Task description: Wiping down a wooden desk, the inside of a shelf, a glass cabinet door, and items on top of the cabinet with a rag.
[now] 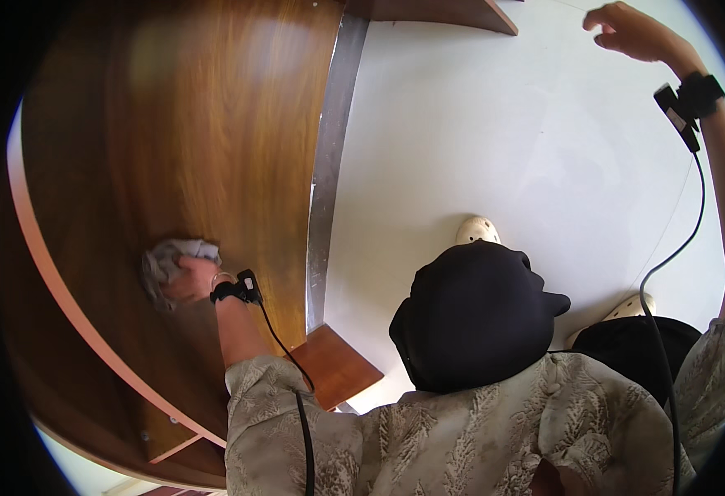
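A: Crumpled grey cloth [166,258], bunched into a soft wad, lies pressed flat against the broad brown wooden panel [214,124] with its glossy grain, low on the panel's left part.

B: Which of the hands has it?

A: The left hand [190,279]. Its fingers are clamped over the cloth's right side, holding it against the wood. A black wrist strap [234,290] sits just behind that hand, and a thin black cable [284,351] runs from it down along the patterned beige sleeve [280,413].

B: And the right hand [631,31]?

A: Raised high at the upper right, well apart from the cloth, held over the white floor [503,140]. It grips nothing; the fingers are loosely curled and released. It wears a black strap with a small black device [686,103] at the wrist, with a cable hanging from it.

B: What lies around the panel?

A: A pale orange-brown edge band [48,273] curves along its left side. A grey metal strip [333,140] runs down its right edge, beside the floor. Below that, a small reddish-brown wooden shelf corner [338,364] juts out. Two pale shoes [478,229] show on the floor beyond the person's dark trousers [478,314].
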Demonstrator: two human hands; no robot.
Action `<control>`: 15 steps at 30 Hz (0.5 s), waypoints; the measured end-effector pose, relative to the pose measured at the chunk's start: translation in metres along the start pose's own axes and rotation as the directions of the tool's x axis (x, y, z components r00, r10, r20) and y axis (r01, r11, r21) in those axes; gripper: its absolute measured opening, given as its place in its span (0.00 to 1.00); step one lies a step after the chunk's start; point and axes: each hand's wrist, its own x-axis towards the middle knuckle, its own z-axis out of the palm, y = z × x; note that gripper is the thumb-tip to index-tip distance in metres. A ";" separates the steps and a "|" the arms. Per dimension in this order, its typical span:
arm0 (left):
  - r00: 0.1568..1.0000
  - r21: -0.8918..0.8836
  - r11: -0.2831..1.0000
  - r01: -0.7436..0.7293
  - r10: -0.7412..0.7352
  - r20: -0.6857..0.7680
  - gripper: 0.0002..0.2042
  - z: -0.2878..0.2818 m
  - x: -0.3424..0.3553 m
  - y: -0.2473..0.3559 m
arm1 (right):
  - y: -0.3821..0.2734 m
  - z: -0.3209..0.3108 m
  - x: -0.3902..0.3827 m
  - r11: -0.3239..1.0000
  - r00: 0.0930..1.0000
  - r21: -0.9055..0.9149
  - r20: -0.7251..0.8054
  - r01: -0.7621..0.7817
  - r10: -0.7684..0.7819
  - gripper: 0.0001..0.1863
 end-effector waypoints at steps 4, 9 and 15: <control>0.934 0.254 0.901 0.351 -0.320 -0.157 0.38 0.033 0.002 -0.081 | 0.073 0.050 0.057 0.978 0.954 -0.017 -0.217 0.207 -0.205 0.13; 0.833 0.296 0.779 0.553 -0.522 -0.183 0.37 0.036 0.006 -0.112 | 0.066 0.045 0.051 0.988 0.976 -0.007 -0.155 0.156 -0.155 0.13; 0.705 0.066 0.746 0.663 -0.591 -0.393 0.37 0.028 0.060 -0.132 | 0.096 0.055 0.091 0.875 0.785 0.014 -0.448 0.485 -0.428 0.18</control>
